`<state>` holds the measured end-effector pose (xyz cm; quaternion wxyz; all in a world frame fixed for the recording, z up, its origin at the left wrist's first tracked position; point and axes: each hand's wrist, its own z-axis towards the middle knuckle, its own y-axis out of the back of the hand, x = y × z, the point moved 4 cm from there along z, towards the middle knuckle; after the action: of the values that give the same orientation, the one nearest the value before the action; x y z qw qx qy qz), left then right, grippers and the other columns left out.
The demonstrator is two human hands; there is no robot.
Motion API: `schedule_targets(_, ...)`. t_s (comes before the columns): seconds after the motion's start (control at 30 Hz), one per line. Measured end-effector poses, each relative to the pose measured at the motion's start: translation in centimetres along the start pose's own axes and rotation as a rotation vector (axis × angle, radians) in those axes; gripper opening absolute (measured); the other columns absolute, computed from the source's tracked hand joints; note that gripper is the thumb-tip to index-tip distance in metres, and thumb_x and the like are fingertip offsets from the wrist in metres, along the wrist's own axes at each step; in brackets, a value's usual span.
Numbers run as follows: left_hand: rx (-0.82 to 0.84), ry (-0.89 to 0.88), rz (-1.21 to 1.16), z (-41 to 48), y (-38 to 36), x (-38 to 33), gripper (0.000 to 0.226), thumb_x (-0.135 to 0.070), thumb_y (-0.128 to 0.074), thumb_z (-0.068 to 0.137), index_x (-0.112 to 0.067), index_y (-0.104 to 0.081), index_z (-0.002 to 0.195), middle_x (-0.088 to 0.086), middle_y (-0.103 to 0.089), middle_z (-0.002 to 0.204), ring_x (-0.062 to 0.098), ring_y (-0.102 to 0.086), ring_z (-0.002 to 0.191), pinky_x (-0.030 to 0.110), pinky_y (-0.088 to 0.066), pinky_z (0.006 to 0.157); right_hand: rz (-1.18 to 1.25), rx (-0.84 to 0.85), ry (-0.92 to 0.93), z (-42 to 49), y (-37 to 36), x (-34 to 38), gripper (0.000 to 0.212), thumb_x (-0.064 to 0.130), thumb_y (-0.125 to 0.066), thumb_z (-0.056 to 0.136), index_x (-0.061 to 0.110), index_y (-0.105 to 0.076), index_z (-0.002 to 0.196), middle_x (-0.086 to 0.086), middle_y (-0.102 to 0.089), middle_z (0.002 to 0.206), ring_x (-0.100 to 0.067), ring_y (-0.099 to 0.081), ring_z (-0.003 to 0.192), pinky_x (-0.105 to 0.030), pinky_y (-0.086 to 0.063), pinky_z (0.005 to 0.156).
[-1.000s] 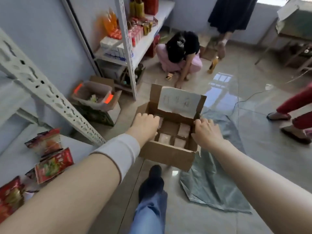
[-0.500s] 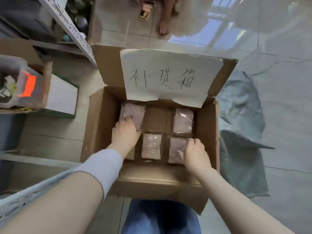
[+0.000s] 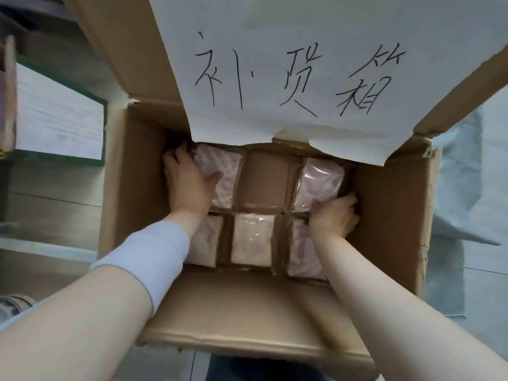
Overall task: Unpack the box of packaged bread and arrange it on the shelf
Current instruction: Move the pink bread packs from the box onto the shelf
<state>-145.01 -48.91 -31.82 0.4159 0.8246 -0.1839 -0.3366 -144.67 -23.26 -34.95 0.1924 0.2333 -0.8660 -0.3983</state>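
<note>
The box (image 3: 384, 215) stands open on a pale tile floor (image 3: 55, 204), with a grey cloth (image 3: 453, 188) at its right. Inside lie five bread packs (image 3: 253, 237). The left hand (image 3: 187, 182) grasps the far left pack (image 3: 222, 171), fingers curled round its edge. The right hand (image 3: 334, 220) clutches the far right pack (image 3: 319, 180). On the far flap a paper (image 3: 275, 64) reads 补货箱.
</note>
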Motion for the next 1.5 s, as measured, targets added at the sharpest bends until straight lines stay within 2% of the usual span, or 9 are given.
schedule_targets(0.2,0.084,0.084,-0.067,0.5,-0.3,0.0,0.081,-0.025,-0.08,0.068,-0.004,-0.038,0.134,0.019,-0.048,0.133,0.036,-0.042,0.126,0.042,-0.037,0.106,-0.141,0.102,0.04,1.0,0.7,0.4,0.06,0.044,-0.068,0.077,0.004,-0.054,0.12,-0.018,-0.053,0.128,-0.035,-0.05,0.117,-0.042,-0.043,0.099)
schedule_targets(0.47,0.186,0.184,-0.312,-2.5,2.8,0.8,0.059,-0.023,-0.074,0.074,-0.009,-0.048,0.126,0.014,-0.057,0.124,0.031,-0.056,0.111,0.041,-0.047,0.096,0.364,0.267,0.045,-2.2,4.3,0.0,0.043,0.02,-0.076,0.075,0.014,-0.044,0.105,-0.012,-0.056,0.107,-0.033,-0.065,0.092,-0.043,-0.058,0.076)
schedule_targets(0.6,0.101,0.141,-0.545,-7.8,7.0,1.0,0.027,-0.028,-0.072,0.078,-0.019,-0.056,0.098,0.005,-0.062,0.105,0.024,-0.058,0.1,0.04,-0.047,0.095,0.537,0.505,0.014,-7.1,7.3,-2.2,0.051,0.011,-0.071,0.08,0.0,-0.044,0.122,-0.015,-0.058,0.105,-0.018,-0.062,0.068,-0.024,-0.056,0.053)
schedule_targets(0.73,0.045,0.163,-0.769,-15.3,12.4,2.2,0.017,-0.035,-0.063,0.085,-0.026,-0.054,0.096,0.0,-0.061,0.105,0.017,-0.056,0.101,0.04,-0.046,0.097,0.527,0.675,0.102,-13.3,11.0,-5.6,0.038,0.007,-0.065,0.084,-0.005,-0.053,0.118,-0.01,-0.065,0.095,-0.016,-0.067,0.073,-0.022,-0.059,0.063)
schedule_targets(0.9,-0.209,0.092,-0.91,-28.2,22.9,4.3,0.028,-0.031,-0.066,0.083,-0.02,-0.053,0.105,-0.005,-0.063,0.102,0.011,-0.059,0.097,0.023,-0.049,0.082,0.381,0.849,0.298,-23.1,17.2,-9.2,0.055,0.014,-0.072,0.075,0.001,-0.052,0.125,-0.009,-0.068,0.111,-0.022,-0.068,0.097,-0.037,-0.053,0.091)
schedule_targets(1.1,-0.459,0.042,-0.97,-45.8,38.3,9.4,0.016,-0.035,-0.072,0.077,-0.029,-0.058,0.082,-0.007,-0.064,0.089,0.013,-0.063,0.088,0.031,-0.053,0.081,0.279,1.014,0.566,-41.0,24.7,-12.3,0.022,0.008,-0.065,0.083,0.004,-0.061,0.104,-0.006,-0.07,0.085,-0.011,-0.069,0.065,-0.018,-0.056,0.053)
schedule_targets(1.2,-0.652,0.023,-0.962,-54.0,45.6,13.2,0.016,-0.031,-0.071,0.079,-0.027,-0.056,0.076,-0.011,-0.059,0.077,0.005,-0.056,0.073,0.022,-0.046,0.074,0.226,1.078,0.7,-49.6,26.4,-13.3,0.034,0.008,-0.069,0.079,0.001,-0.06,0.111,-0.014,-0.07,0.1,-0.02,-0.07,0.079,-0.024,-0.06,0.067)
schedule_targets(1.4,-0.964,0.054,-0.892,-69.6,57.3,24.0,0.016,-0.026,-0.07,0.081,-0.025,-0.054,0.076,-0.01,-0.055,0.074,-0.006,-0.051,0.063,0.01,-0.043,0.065,0.161,1.242,0.983,-68.7,26.3,-16.0,0.023,0.006,-0.07,0.074,0.005,-0.065,0.096,-0.01,-0.071,0.091,-0.019,-0.068,0.08,-0.023,-0.059,0.071)
schedule_targets(1.5,-1.081,0.124,-0.866,-76.9,60.8,31.4,0.016,-0.03,-0.07,0.081,-0.021,-0.056,0.084,-0.011,-0.056,0.076,0.001,-0.054,0.072,0.023,-0.047,0.074,0.101,1.312,1.124,-78.9,24.2,-18.8,0.034,0.019,-0.075,0.06,0.007,-0.066,0.091,-0.008,-0.073,0.085,-0.016,-0.07,0.07,-0.018,-0.058,0.064)
